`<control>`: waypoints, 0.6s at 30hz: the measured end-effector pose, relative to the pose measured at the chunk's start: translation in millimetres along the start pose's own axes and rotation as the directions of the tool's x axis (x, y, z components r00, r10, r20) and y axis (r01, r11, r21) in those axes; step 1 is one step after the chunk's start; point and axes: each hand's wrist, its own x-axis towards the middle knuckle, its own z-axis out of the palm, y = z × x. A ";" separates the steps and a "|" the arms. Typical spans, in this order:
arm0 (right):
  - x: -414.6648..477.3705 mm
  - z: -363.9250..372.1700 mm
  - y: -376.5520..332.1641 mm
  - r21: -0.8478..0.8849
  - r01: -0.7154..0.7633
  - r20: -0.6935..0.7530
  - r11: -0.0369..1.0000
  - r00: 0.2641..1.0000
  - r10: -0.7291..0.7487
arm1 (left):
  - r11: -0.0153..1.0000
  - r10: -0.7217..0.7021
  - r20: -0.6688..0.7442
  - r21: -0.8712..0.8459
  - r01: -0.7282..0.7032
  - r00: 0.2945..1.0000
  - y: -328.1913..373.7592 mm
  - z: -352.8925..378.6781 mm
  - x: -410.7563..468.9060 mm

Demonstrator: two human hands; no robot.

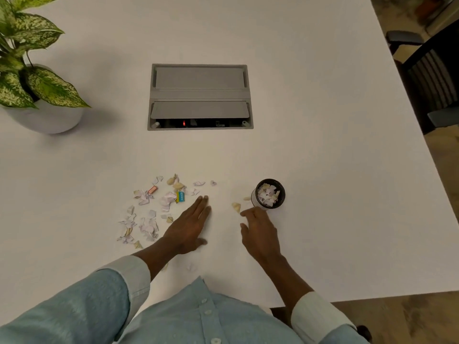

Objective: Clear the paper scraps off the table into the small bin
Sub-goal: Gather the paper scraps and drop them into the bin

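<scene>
We logged this as an office meeting room: a big white table (310,145) with a grey flip-lid cable box (200,96) sunk into its middle, a potted plant (37,83) on it, and a dark armchair (432,78) beside it.

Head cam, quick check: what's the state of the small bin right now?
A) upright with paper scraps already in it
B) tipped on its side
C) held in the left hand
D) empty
A: the small bin stands upright on the table just beyond the right hand. White and tan scraps show inside its rim, and neither hand is touching it.
</scene>
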 end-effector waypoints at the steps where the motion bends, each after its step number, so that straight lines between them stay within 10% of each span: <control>1: 0.5 8.5 0.4 -0.087 0.023 0.049 0.996 0.999 -0.019 | 1.000 0.012 0.004 0.018 -0.012 1.000 -1.4 3.4 -1.0; 18: 24.4 40.2 -16.9 -0.466 0.077 0.251 0.881 0.967 0.048 | 0.996 -0.035 0.026 -0.081 0.037 0.999 0.0 10.1 3.5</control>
